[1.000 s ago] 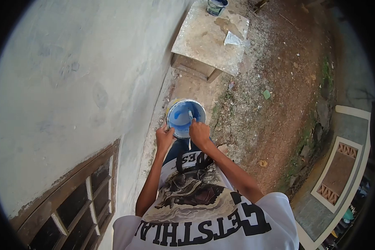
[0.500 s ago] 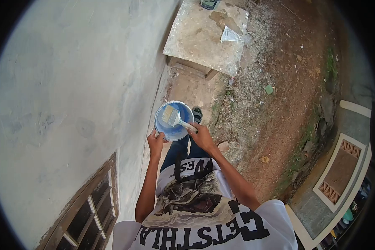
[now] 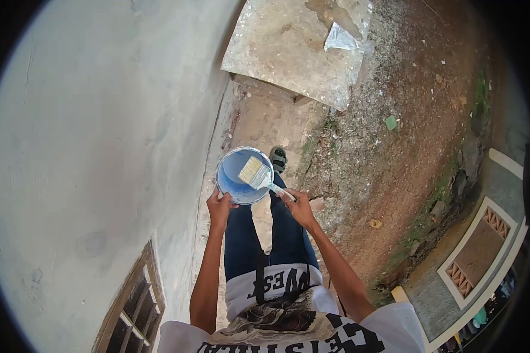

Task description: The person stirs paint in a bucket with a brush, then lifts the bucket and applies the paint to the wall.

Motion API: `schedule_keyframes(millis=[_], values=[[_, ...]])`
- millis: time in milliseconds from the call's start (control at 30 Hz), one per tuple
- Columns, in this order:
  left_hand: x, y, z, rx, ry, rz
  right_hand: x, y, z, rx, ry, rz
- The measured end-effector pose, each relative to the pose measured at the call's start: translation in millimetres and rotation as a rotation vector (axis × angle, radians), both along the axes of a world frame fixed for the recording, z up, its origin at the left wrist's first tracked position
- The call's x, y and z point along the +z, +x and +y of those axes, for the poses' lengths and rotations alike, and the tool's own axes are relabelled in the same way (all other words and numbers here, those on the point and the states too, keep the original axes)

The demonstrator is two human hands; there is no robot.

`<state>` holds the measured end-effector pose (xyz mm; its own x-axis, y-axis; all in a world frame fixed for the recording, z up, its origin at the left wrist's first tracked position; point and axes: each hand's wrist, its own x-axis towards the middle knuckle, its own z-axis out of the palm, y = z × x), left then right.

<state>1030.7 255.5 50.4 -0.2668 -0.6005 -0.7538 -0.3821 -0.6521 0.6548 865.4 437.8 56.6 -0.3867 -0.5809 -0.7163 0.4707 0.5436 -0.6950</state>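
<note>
My left hand (image 3: 220,210) grips the near left rim of a bucket (image 3: 229,176), thumb over the edge. The bucket is tilted so its blue-smeared inside faces up at me. A paintbrush (image 3: 262,177) is in my right hand (image 3: 299,209), fingers closed round the handle at the bucket's right side. Its wide, pale bristles overlap the bucket's opening in this view, pointing up and left. Both hands are held in front of my legs, above the ground.
A pale wall (image 3: 118,117) runs along the left, with a wooden-framed window (image 3: 129,300) low down. Ahead stands a stained table (image 3: 282,53) bearing a white plastic bag (image 3: 340,38). Rough dirt ground (image 3: 406,165) lies to the right, beside a low wall (image 3: 433,294).
The brush has shifted right and slightly down, along with my right hand. The bucket is slightly lower in view. A sandalled foot and more of my legs show now, and the table looks nearer.
</note>
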Motion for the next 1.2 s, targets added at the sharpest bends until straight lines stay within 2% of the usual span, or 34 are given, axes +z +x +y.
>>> schedule_keyframes(millis=[100, 167, 267, 533, 600, 767, 867, 933, 1033, 1067, 1167, 1200], values=[[-37.6, 8.7, -3.4, 0.032, 0.04, -0.04, -29.8, 6.7, -8.2, -0.098, -0.038, -0.086], [-62.1, 17.8, -8.3, 0.022, 0.038, -0.036, -55.7, 11.7, -15.1, 0.015, 0.065, 0.009], [-98.0, 19.2, -22.3, 0.005, 0.026, -0.021, -87.2, 17.4, -25.7, 0.067, 0.09, 0.024], [-196.1, 60.7, -39.6, 0.016, 0.074, -0.014, -183.7, 69.2, -37.0, 0.031, 0.137, 0.19], [-218.9, 72.7, -38.7, 0.025, 0.1, -0.006, -203.9, 83.4, -36.1, -0.109, 0.142, -0.018], [-290.0, 104.9, -33.6, -0.028, 0.165, 0.029, -266.8, 115.3, -36.8, -0.389, -0.039, -0.217], [-327.8, 116.6, -33.0, -0.028, 0.164, -0.02, -297.8, 122.6, -38.3, -0.459, -0.112, -0.347], [-355.0, 123.3, -33.8, -0.007, 0.17, 0.004, -320.1, 123.0, -45.6, -0.475, -0.077, -0.344], [-394.0, 126.0, -36.1, 0.023, 0.176, 0.017, -361.2, 117.4, -47.1, -0.231, 0.02, -0.086], [-403.9, 125.3, -35.0, 0.024, 0.177, 0.011, -372.5, 115.0, -47.0, -0.231, 0.022, -0.092], [-425.8, 122.4, -34.5, 0.082, 0.144, 0.016, -408.7, 116.5, -45.3, -0.004, 0.044, 0.247], [-431.7, 121.7, -33.6, 0.09, 0.136, 0.022, -413.4, 117.2, -45.6, 0.007, 0.043, 0.239]])
